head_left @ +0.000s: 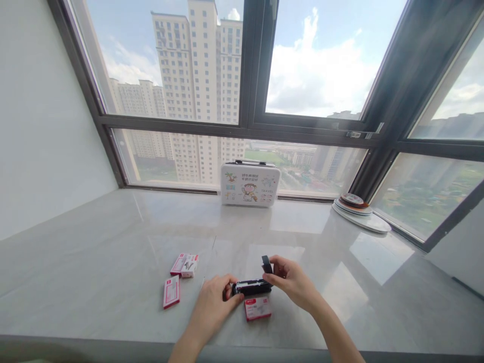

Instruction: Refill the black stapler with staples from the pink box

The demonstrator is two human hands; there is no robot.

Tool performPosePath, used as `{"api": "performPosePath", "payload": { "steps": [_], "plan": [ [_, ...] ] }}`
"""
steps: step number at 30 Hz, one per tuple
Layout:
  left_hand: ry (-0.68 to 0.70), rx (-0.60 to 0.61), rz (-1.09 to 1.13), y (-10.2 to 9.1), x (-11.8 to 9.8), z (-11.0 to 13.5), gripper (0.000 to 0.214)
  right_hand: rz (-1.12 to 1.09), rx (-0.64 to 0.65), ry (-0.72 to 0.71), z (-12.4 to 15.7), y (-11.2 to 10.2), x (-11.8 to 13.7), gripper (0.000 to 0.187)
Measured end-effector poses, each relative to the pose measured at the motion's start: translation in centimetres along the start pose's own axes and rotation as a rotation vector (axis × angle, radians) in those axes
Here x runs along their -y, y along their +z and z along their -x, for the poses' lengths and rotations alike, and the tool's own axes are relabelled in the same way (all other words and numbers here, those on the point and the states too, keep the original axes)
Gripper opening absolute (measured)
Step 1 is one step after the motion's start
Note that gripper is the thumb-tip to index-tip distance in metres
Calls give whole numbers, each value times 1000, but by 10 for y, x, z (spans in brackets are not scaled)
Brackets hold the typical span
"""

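Black stapler with a shiny silver strip (pixel 252 287), lying lengthwise left to right on a glossy pale grey marbled ledge (pixel 94 252), toward the near side. Left hand (pixel 217 300) has its left end, thumb on the near side, fingers curled on the far side. Right hand (pixel 293 280) pinches a small flat black piece (pixel 267 264) between thumb and fingers, upright above the stapler's right end; cannot tell from where I stand whether piece and stapler are joined.

Just near of the stapler: small red-and-white cardboard box (pixel 258 308), flat on the ledge. Left of the left hand, three more: a pink-and-white box (pixel 178 264) against a white box printed with dark staples (pixel 189 265), and, nearer, a second pink-bordered box (pixel 171 292), apart from that pair.

Far side, by the window: white rectangular case with cartoon prints and a dark handle (pixel 249 186), standing upright. Far right, in the corner: stack of round, mostly white plates (pixel 355 212). Tall cream buildings (pixel 200 65) outside.
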State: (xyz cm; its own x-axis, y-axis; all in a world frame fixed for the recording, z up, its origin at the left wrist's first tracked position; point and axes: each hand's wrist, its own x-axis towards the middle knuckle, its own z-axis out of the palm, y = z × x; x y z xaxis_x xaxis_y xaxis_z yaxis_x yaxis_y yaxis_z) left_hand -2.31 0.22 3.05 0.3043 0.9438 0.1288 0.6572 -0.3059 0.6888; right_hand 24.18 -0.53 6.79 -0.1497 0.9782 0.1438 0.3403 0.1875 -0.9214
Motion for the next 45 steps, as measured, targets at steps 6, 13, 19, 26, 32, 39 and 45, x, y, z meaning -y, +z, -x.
{"api": "performPosePath", "payload": {
  "steps": [6, 13, 19, 26, 32, 39, 45],
  "plan": [
    [6, 10, -17, -1, -2, 1, 18, 310, 64, -31, -6, 25, 13, 17],
    [32, -27, -14, -1, 2, 2, 23, 463, 201, -23, -9, 29, 23, 19],
    [236, 47, 181, 2, -27, 11, 56, 487, 38, 73, -2, -8, 1, 26],
    [367, 260, 85, -7, -33, 15, 71, 94, -20, 174, 23, -18, -27, 58],
    [187, 121, 12, -14, -3, 15, 64, -227, 86, 305, 49, 23, -15, 64],
    [140, 75, 9, 4, 0, 12, 76, -292, -65, 88, 31, 71, -15, 56],
    [150, 34, 71, -5, 5, 18, 81, -206, -154, 226, 30, 72, -26, 79]
  ]
}}
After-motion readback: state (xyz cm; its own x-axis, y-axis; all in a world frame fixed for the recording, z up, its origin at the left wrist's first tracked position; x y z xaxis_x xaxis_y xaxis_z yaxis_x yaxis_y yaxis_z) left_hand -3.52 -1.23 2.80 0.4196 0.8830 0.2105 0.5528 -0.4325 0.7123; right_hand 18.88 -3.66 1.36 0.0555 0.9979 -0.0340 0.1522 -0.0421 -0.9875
